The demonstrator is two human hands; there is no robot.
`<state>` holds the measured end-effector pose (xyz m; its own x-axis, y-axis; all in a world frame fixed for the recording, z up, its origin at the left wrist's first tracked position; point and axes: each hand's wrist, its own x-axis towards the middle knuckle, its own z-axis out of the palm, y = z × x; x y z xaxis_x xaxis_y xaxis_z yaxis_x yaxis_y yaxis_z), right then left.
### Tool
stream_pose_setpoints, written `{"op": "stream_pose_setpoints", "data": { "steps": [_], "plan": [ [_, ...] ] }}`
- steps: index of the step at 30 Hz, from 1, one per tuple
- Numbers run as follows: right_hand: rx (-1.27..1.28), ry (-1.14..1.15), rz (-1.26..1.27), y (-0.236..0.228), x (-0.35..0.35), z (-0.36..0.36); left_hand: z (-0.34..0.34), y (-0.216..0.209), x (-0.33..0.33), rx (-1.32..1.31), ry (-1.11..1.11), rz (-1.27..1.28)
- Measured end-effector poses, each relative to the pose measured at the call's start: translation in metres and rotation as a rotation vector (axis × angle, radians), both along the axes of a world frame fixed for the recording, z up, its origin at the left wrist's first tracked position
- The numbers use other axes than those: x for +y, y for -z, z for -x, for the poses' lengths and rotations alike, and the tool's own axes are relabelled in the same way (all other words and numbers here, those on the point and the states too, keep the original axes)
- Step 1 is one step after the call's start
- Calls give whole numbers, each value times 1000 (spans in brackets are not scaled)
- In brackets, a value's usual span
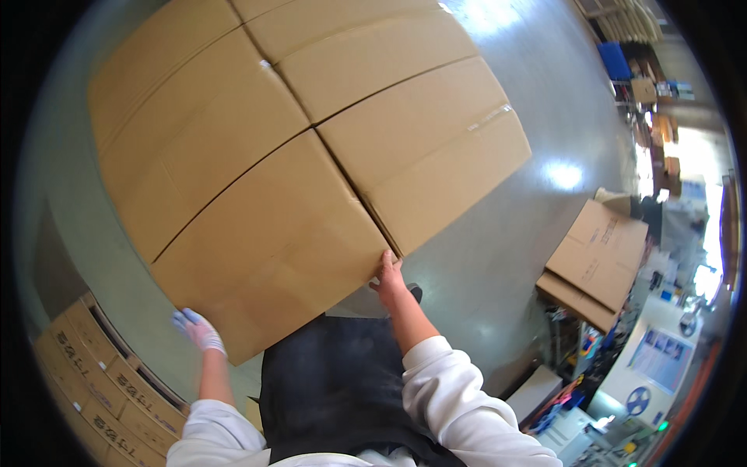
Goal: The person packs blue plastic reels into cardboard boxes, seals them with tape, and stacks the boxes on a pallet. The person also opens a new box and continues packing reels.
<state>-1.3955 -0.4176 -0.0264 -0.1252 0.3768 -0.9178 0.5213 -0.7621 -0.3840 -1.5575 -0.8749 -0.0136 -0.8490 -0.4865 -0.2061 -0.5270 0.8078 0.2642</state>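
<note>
Floor (pixel 482 300) gleams grey around grouped cartons (pixel 268 245), cluttered equipment (pixel 660 354) at right.

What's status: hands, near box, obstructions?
Gloved left hand at left edge of near box. Right hand at its right corner. Neighbouring boxes close along two sides.

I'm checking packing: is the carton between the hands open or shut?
Shut: the carton shows a flat upper face, no flap raised.

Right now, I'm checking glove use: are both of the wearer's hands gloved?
No, the left hand wears a thin white glove with bluish fingertips, while the right hand shows bare skin.
</note>
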Motion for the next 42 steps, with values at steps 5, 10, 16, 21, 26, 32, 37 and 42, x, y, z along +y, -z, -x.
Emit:
{"op": "stream_pose_setpoints", "data": {
  "steps": [5, 10, 16, 21, 26, 32, 37, 42],
  "plan": [
    [279, -437, -319, -27, 17, -148, -105, -60, 120, -68, 333, -62],
    [-264, -640, -278, -93, 8, -414, -218, -86, 204, -652, 628, -468],
    [-462, -301, -185, -165, 47, -655, -291, -46, 276, -1043, 911, -260],
    [-251, 486, -338, -202, 96, -752, -327, -38, 419, -953, 533, -608],
    [-108, 779, -278, -213, 104, -790, -403, -63, 631, -834, 1188, -365],
    [-8, 1024, -219, -191, 131, -890, -542, -60, 802, -893, 1759, 162],
    [-46, 1340, -239, -190, 204, -1022, -694, -84, 951, -934, 2100, 391],
    [-116, 1177, -287, -203, 267, -1127, -868, -113, 1129, -798, 2230, -15]
  ]
}}
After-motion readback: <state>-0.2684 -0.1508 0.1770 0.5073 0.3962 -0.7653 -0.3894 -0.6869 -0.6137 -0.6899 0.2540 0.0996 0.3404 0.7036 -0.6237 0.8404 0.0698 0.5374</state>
